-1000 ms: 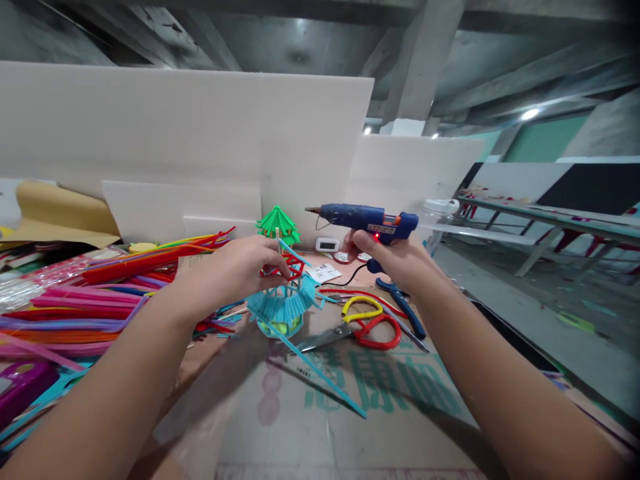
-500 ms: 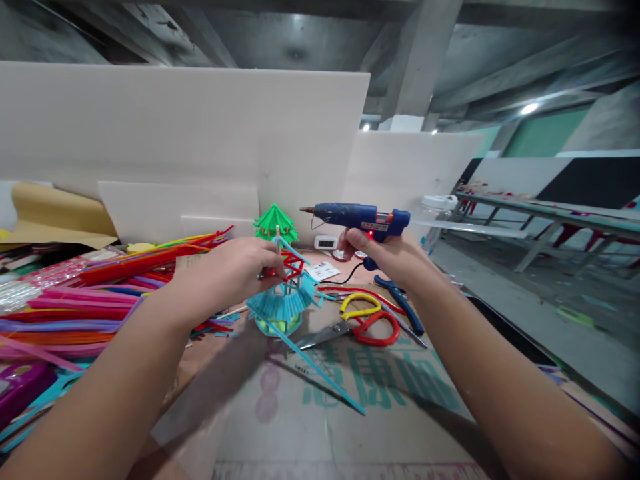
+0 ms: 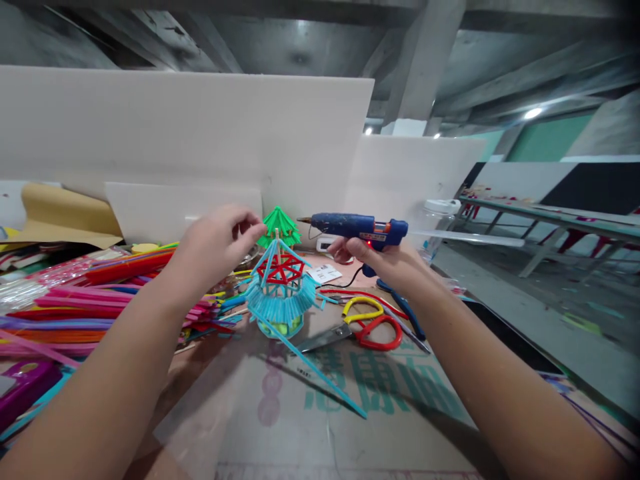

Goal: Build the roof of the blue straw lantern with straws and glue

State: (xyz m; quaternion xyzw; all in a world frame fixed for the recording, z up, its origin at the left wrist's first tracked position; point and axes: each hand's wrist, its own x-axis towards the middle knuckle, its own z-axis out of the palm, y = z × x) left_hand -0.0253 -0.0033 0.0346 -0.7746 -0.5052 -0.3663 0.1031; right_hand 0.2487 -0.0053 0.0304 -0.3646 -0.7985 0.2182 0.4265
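Blue pipe-cleaner pavilion model [image 3: 280,293] with a red star-shaped frame inside and a thin stick poking out the top, sitting upright on the brown cardboard sheet [image 3: 320,413], one long blue stem trailing off toward the near edge. Left hand [image 3: 215,243] hovering just up-left of the tip, fingers loosely curled, gripping nothing. Right hand [image 3: 385,263] wrapped tight round a blue hot glue gun [image 3: 357,227], nozzle aimed left, near the roof. Red and yellow scissors [image 3: 367,327] lying just beside.
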